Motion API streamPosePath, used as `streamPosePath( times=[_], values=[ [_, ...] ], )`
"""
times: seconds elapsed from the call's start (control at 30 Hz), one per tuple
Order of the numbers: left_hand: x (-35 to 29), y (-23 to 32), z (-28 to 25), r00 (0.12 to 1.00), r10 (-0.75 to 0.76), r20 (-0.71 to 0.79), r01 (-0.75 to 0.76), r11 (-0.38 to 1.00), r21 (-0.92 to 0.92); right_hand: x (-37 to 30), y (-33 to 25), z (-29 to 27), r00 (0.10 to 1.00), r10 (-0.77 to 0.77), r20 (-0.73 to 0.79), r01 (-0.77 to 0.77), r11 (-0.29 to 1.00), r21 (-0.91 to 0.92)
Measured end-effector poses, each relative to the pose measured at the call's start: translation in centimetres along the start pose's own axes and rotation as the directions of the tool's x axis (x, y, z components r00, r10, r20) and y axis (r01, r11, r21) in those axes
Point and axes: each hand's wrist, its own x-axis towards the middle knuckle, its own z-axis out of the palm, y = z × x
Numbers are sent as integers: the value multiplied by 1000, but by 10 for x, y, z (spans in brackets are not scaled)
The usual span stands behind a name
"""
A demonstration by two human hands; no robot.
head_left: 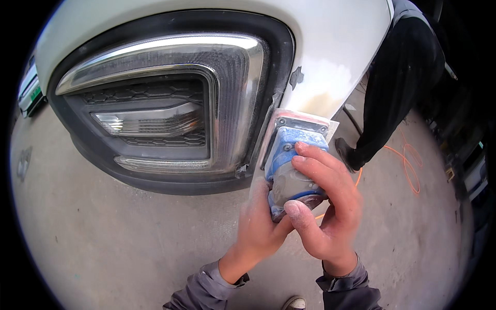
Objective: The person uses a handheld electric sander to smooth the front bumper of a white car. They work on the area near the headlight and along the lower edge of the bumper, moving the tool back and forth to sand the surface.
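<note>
Both my hands are closed around a dusty blue and grey power sander (289,178). My left hand (258,222) wraps its left side and lower end, with most of its fingers hidden behind the tool. From the right, my right hand (333,206) grips it, two fingers lying across the top and the thumb near its lower end. The sander's rectangular pad lies against the lower part of a white car bumper (330,67), beside the black trim. A sanded, yellowish patch and a dark chipped spot show just above the pad.
A fog lamp assembly (237,113) with a chrome edge sits left of the sander. At right stands another person's leg in dark trousers (400,77), close to the bumper. An orange hose (408,168) loops over the concrete floor (155,248). Another car (31,90) is at far left.
</note>
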Motion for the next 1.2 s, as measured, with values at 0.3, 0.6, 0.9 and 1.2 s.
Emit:
streamPosePath(
  times=[0.3, 0.6, 0.9, 1.2],
  values=[
    [-37, -55, -1, 998, 31, -46, -27, 997, 76, -46, 20, 20, 989, 81, 122, -89, 995, 55],
    [-74, -66, 11, 993, -111, -49, 120, 954, 274, -94, 30, 14, 956, 248, 159, -274, 946, 171],
    [-46, -33, 31, 983, -85, 160, 17, 922, 386, -101, 41, -16, 977, 209, -38, -198, 962, 188],
    [-9, -39, 30, 936, 220, 275, -306, 896, 322, -94, 52, -21, 992, 24, -124, -9, 993, 120]
  ],
)
